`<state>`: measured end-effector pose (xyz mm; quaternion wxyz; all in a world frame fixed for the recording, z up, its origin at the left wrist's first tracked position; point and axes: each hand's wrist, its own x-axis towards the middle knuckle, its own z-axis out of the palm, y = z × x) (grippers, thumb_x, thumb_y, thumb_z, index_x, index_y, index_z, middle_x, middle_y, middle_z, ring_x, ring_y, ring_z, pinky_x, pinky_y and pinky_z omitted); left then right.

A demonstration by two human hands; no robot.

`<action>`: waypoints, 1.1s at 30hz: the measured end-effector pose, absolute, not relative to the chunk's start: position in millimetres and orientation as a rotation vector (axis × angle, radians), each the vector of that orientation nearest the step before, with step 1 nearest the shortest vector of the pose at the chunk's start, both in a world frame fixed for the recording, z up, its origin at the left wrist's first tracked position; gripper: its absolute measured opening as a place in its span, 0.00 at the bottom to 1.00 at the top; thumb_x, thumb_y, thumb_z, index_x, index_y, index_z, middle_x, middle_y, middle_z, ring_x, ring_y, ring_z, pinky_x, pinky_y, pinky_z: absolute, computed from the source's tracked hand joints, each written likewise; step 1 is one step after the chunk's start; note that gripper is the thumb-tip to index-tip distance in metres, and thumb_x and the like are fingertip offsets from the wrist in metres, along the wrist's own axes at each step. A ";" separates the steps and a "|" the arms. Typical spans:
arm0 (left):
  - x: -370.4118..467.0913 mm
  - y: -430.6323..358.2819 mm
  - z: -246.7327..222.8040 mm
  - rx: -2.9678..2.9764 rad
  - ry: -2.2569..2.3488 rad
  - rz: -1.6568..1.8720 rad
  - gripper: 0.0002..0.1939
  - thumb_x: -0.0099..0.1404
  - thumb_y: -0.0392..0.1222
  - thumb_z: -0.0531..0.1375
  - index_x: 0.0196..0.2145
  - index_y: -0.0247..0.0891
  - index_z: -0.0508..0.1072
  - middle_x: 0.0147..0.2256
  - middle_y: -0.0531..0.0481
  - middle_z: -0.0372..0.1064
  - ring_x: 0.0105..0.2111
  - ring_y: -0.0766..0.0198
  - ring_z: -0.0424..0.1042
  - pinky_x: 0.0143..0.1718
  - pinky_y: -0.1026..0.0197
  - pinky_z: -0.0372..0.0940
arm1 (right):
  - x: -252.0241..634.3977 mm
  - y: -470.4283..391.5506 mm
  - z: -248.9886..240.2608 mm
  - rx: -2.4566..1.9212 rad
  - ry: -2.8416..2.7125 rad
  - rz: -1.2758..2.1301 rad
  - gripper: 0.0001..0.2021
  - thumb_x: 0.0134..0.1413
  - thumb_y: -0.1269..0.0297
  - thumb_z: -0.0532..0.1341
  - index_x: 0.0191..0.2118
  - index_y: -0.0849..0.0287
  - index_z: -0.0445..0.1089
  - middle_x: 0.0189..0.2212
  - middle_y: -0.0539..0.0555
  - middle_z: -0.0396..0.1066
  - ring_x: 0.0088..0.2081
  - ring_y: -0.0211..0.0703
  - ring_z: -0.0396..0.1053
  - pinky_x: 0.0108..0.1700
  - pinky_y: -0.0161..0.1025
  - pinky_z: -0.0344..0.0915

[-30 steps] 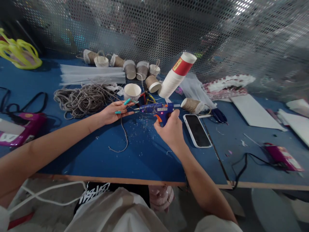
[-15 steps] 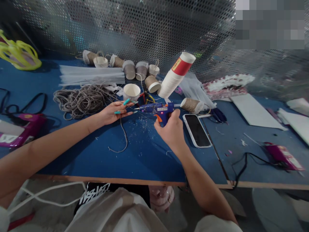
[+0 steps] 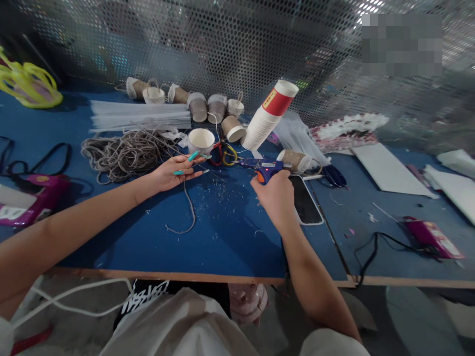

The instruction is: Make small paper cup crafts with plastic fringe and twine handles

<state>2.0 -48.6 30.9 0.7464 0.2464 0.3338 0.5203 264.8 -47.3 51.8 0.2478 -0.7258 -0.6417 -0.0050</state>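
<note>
Blue glue gun (image 3: 267,168) is gripped in the right hand (image 3: 276,198), held above the worktop (image 3: 230,247), fingers wrapped round the handle, orange trigger part-covered; whether the trigger is pressed cannot be told. Nozzle is pointed left, close to the yellow-handled tool (image 3: 230,155) in view; a gap is left between nozzle and left hand (image 3: 176,173). Grey cord (image 3: 191,207) is held in the left hand, fingers extended and lightly pinched; exact finger contact is too small to tell. Loose end is hung below the hand and curved on the worktop. A fine thread is seen trailing right of the left fingertips. White cup (image 3: 201,141) is stood upright just beyond the left hand. Tangled cord bundle (image 3: 126,154) is piled left of the cup, white strips (image 3: 139,116) laid behind the bundle. Tall paper-cup stack (image 3: 265,116), red-banded near the top, is tilted right, behind the gun. Cord-wrapped cup (image 3: 294,160) is laid on its side near the gun's rear. Phone (image 3: 309,205) is placed face up, partly covered by the right hand. Purple device (image 3: 432,237) is set far right.
</note>
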 end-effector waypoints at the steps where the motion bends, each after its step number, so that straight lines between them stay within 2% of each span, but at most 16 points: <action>1: 2.0 -48.5 30.0 0.547 0.727 1.142 0.16 0.63 0.22 0.54 0.24 0.32 0.75 0.35 0.47 0.78 0.12 0.83 0.52 0.42 0.58 0.75 | 267.6 -44.5 51.2 -2.036 -1.743 -0.016 0.19 0.44 0.57 0.64 0.37 0.61 0.57 0.25 0.58 0.66 0.31 0.58 0.70 0.33 0.52 0.68; 4: 1.4 -47.8 26.6 0.576 0.714 1.132 0.16 0.62 0.21 0.55 0.23 0.33 0.75 0.35 0.47 0.78 0.13 0.82 0.54 0.43 0.57 0.74 | 269.9 -42.7 51.6 -2.121 -1.751 -0.151 0.20 0.47 0.55 0.64 0.38 0.65 0.60 0.34 0.70 0.67 0.40 0.66 0.69 0.39 0.58 0.66; 7: 0.2 -47.3 24.0 0.587 0.701 1.116 0.15 0.62 0.22 0.57 0.21 0.32 0.74 0.36 0.47 0.78 0.14 0.82 0.55 0.45 0.56 0.74 | 263.8 -50.6 57.7 -1.949 -1.836 -0.343 0.19 0.52 0.57 0.61 0.40 0.70 0.61 0.43 0.80 0.63 0.50 0.74 0.61 0.45 0.65 0.62; 10: -1.0 -46.7 22.2 0.583 0.689 1.104 0.15 0.62 0.24 0.58 0.20 0.32 0.72 0.36 0.46 0.78 0.14 0.82 0.56 0.45 0.54 0.74 | 254.0 -62.2 67.5 -1.573 -2.057 -0.288 0.14 0.57 0.61 0.57 0.43 0.67 0.63 0.46 0.75 0.64 0.51 0.68 0.60 0.51 0.66 0.57; 12: -1.9 -46.1 20.6 0.586 0.681 1.098 0.15 0.62 0.24 0.58 0.19 0.31 0.71 0.37 0.47 0.78 0.15 0.82 0.57 0.45 0.54 0.74 | 248.1 -68.6 72.6 -1.354 -2.232 -0.062 0.11 0.61 0.60 0.54 0.42 0.63 0.66 0.44 0.67 0.67 0.50 0.60 0.63 0.53 0.61 0.58; 15: -3.5 -44.2 17.3 0.610 0.671 1.095 0.13 0.61 0.24 0.59 0.21 0.31 0.73 0.35 0.48 0.78 0.16 0.81 0.59 0.46 0.53 0.73 | 242.6 -72.8 74.3 -1.219 -2.384 0.446 0.13 0.63 0.57 0.54 0.38 0.59 0.71 0.38 0.60 0.73 0.44 0.51 0.68 0.48 0.50 0.65; 17: -4.6 -42.6 15.2 0.628 0.659 1.074 0.11 0.62 0.25 0.58 0.26 0.31 0.76 0.34 0.47 0.77 0.16 0.81 0.58 0.48 0.53 0.73 | 241.3 -71.8 71.5 -1.222 -2.338 0.797 0.14 0.63 0.57 0.55 0.36 0.59 0.73 0.36 0.58 0.75 0.38 0.46 0.71 0.42 0.44 0.68; 20: -5.9 -40.9 13.4 0.641 0.637 1.039 0.10 0.63 0.25 0.57 0.34 0.32 0.79 0.33 0.47 0.77 0.15 0.81 0.56 0.47 0.55 0.72 | 241.0 -67.7 64.7 -1.227 -2.109 1.267 0.12 0.59 0.59 0.59 0.35 0.61 0.76 0.32 0.57 0.78 0.30 0.41 0.74 0.34 0.39 0.70; 22: -6.1 -40.9 13.4 0.651 0.630 1.032 0.12 0.64 0.25 0.56 0.36 0.32 0.79 0.32 0.47 0.77 0.16 0.81 0.56 0.45 0.56 0.73 | 240.5 -65.3 60.9 -1.247 -1.954 1.476 0.11 0.54 0.59 0.63 0.35 0.62 0.77 0.30 0.57 0.79 0.27 0.40 0.74 0.31 0.38 0.71; 28: -2.9 -45.6 18.4 0.697 0.646 1.020 0.13 0.63 0.23 0.55 0.31 0.31 0.79 0.31 0.48 0.77 0.13 0.83 0.54 0.42 0.59 0.74 | 235.5 -64.2 56.5 -1.363 -1.773 1.530 0.10 0.42 0.60 0.70 0.27 0.63 0.77 0.25 0.58 0.78 0.22 0.39 0.74 0.25 0.36 0.72; 33: 0.2 -48.2 21.0 0.705 0.643 1.044 0.14 0.63 0.22 0.55 0.32 0.32 0.79 0.33 0.51 0.78 0.12 0.83 0.54 0.40 0.60 0.75 | 232.6 -64.1 50.9 -1.368 -1.744 1.449 0.12 0.39 0.58 0.71 0.24 0.63 0.75 0.21 0.56 0.76 0.21 0.40 0.73 0.24 0.36 0.72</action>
